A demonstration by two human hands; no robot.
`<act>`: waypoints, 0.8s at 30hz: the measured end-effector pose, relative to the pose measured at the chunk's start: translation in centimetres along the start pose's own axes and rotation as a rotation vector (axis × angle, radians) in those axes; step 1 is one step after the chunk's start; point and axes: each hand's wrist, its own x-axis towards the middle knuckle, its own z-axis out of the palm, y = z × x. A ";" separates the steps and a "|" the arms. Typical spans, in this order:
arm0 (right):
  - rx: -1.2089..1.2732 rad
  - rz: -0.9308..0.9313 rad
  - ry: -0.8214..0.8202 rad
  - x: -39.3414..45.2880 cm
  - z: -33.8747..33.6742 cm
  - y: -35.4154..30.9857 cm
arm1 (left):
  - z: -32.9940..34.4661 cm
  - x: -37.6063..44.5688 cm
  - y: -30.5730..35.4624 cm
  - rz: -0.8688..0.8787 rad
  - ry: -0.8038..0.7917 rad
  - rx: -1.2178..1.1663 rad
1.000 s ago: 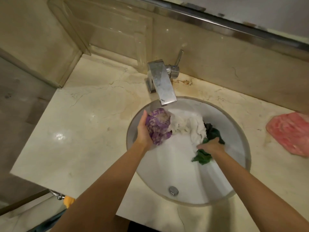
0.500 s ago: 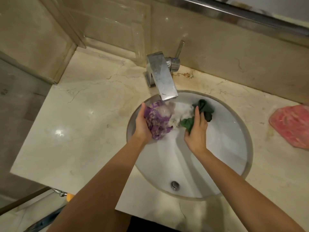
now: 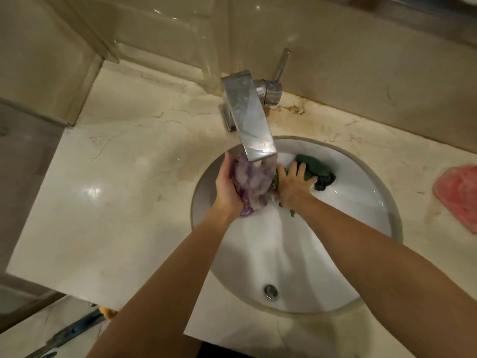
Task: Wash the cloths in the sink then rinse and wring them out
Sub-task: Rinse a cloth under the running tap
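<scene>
Sink: round white basin set into the marble table, drain at the near side, open as far as I can tell. Two cloths in it, both at the far rim under and beside the tap.

Left hand: fingers wrapped around the purple cloth, bunched up and held directly under the spout. Water running onto it (cloth looks blurred by the stream). A tail of it hangs below the palm.

Right hand: fingers spread and bent, pressing down on the green cloth against the basin wall, thumb side next to the purple one. Looks like a grasp on the bundle, fingertips curled over it. A dark fold sticks out to the right of the hand, a small green corner shows below the wrist.

The two hands nearly touch.

Pink cloth lies flat on the table, well right of the sink (outside it).
</scene>
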 end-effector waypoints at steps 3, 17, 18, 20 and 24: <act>-0.011 -0.007 -0.025 0.6 0.3 0.0 | 0.3 0.0 -0.1 0.030 -0.039 -0.072; 1.132 -0.168 0.191 -5.7 -6.4 -0.3 | -0.7 -3.1 2.1 -0.155 0.013 0.096; 1.257 -0.215 0.045 -6.3 -6.8 -0.8 | -0.5 -3.2 2.3 -0.159 0.009 0.078; 1.385 -0.283 -0.161 -7.0 -7.1 -1.3 | -0.5 -3.2 2.3 -0.141 -0.025 -0.004; 1.304 -0.374 -0.157 -8.2 -7.5 -1.3 | -0.7 -3.8 2.7 -0.109 -0.075 0.055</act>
